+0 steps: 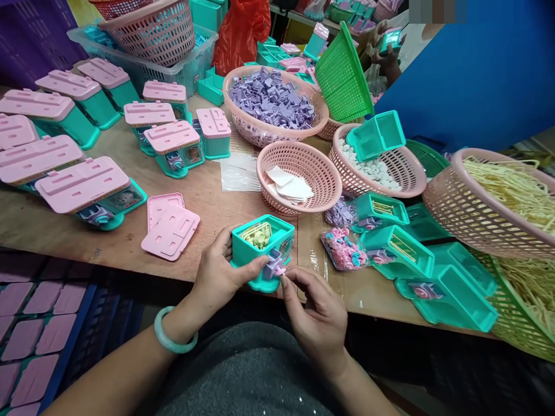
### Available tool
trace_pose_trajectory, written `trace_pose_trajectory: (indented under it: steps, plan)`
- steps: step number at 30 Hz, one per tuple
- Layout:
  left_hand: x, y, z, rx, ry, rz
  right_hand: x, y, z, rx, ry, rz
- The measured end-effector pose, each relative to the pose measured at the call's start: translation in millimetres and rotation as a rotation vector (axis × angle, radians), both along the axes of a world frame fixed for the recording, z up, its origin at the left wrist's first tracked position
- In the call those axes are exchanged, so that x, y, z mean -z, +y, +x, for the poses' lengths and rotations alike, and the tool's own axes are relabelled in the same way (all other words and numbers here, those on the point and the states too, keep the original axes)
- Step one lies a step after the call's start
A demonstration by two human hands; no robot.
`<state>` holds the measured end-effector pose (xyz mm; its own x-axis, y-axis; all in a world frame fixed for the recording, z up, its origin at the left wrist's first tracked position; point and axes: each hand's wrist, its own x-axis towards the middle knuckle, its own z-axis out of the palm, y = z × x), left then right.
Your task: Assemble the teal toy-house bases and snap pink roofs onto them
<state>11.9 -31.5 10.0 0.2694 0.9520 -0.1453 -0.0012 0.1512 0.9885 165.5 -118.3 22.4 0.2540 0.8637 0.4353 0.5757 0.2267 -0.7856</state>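
Wooden worktable (217,208), edge toward the person: along its left side stood green boxes with pink lids (82,184); nearer the middle, loose pink lids (171,234), one overlapping another. Rear: one wide pink bowl (238,124) of lilac parts, and beyond it a co-worker's hands (388,55) around another green piece. Centre: one small pink basket (325,173) with white cards in it. Right side: open green boxes (459,297), one clear bag of pink and blue bits (344,248), one large basket (468,190) of pale yellow strips. Principal item: one lidless green box (246,253), upright at the near edge of the table, between the two hands, pale yellow parts (259,236) inside, one lilac fitting (273,263) on its near face. Left hand (217,263), bangle (173,345) at the wrist: wrapped around the box's left side, thumb laid against the fitting. Right hand (314,303): thumb and forefinger brought together at one tiny pink piece (281,270), apparently pinching it, other fingers curled. Key relation: fitting and pink piece lay just ahead and left of the right fingertips, which were nearest the piece; the left hand held nearest the box's body. Long axis of the box: hard to judge at that slant.
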Motion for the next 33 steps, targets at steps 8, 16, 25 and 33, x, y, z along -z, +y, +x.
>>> trace_pose_trajectory:
  steps: [8,16,25,33]
  plan:
    - [2.5,1,-3,0.07,0.226,0.187,-25.3,0,12,-0.133,-0.233,-0.063]
    - [2.5,2,0,0.054,0.162,0.143,-11.3,-1,4,-0.037,-0.274,0.052]
    - [2.3,3,1,0.06,0.126,0.135,-16.3,0,9,-0.098,-0.219,-0.02]
    - [4.0,9,6,0.102,0.125,0.17,-34.6,1,26,-0.167,-0.245,-0.14]
